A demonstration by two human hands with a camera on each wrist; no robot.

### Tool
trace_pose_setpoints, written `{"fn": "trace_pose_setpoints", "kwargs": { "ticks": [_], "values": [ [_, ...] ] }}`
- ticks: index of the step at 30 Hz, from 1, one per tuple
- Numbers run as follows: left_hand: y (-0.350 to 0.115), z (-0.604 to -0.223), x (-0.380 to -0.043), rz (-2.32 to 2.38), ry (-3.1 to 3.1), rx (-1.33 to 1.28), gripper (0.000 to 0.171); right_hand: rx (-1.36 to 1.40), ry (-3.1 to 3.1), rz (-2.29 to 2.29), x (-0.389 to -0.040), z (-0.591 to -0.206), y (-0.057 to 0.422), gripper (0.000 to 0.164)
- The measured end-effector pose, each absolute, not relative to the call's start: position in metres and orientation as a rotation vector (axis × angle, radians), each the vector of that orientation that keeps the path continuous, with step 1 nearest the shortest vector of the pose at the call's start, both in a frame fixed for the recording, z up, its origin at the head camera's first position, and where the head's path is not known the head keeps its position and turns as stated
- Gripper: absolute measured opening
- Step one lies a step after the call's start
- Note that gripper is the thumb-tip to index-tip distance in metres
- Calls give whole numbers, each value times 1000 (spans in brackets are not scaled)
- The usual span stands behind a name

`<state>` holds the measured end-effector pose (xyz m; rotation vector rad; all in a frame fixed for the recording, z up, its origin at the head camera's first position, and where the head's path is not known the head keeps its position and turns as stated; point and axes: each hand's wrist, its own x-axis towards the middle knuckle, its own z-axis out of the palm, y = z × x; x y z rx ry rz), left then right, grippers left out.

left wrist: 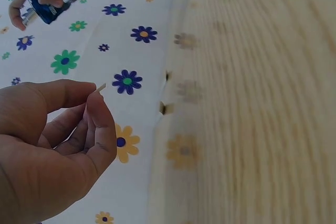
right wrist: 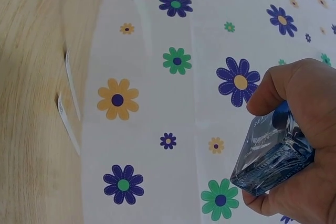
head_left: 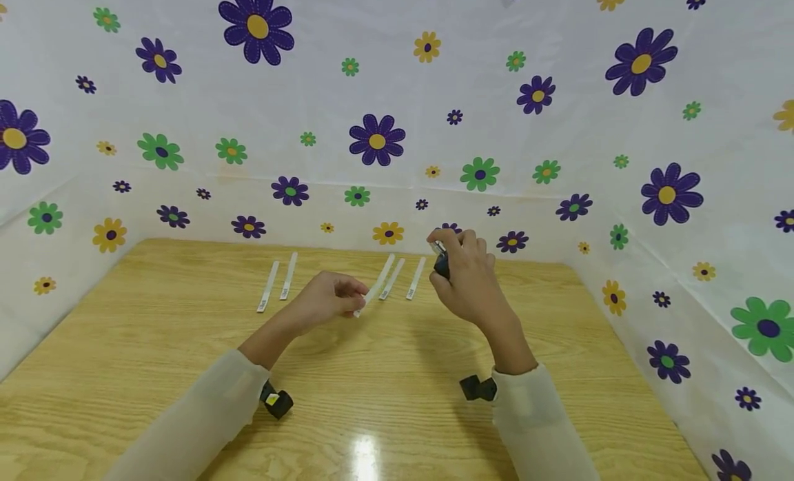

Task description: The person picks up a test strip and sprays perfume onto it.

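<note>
My left hand (head_left: 329, 298) pinches the lower end of a white paper strip (head_left: 380, 278) between thumb and fingers, above the table. In the left wrist view only a small end of this strip (left wrist: 102, 87) pokes out past the fingertips. Up and to the right, my right hand (head_left: 468, 278) grips a dark blue glass perfume bottle (right wrist: 270, 150), its forefinger bent over the top end in the head view. Bottle and held strip are apart. Two more white strips (head_left: 392, 280) (head_left: 416, 278) lie just right of the held one.
Another pair of strips (head_left: 269, 287) (head_left: 288, 276) lies on the wooden table (head_left: 347, 412), left of my left hand. Small printed labels mark their near ends. A white flower-patterned sheet (head_left: 409, 88) stands behind the table and along both sides.
</note>
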<state>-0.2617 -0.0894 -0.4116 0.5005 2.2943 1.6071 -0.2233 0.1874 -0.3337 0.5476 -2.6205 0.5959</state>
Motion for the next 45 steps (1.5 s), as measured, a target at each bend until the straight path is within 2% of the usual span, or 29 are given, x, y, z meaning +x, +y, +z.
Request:
{"fn": "trace_pose_setpoints", "kwargs": {
  "ticks": [5, 16, 32, 45],
  "values": [
    [-89, -421, -275, 1545, 2332, 429, 21, 552, -2628, 603, -223, -332, 188, 52],
    [-86, -429, -296, 1373, 2438, 441, 18, 574, -2613, 607, -223, -333, 193, 53],
    [-77, -425, -309, 1191, 2554, 554, 19, 580, -2625, 626, -224, -332, 195, 53],
    [-76, -426, -316, 1122, 2579, 545, 20, 553, -2646, 644, -223, -327, 199, 55]
  ]
}}
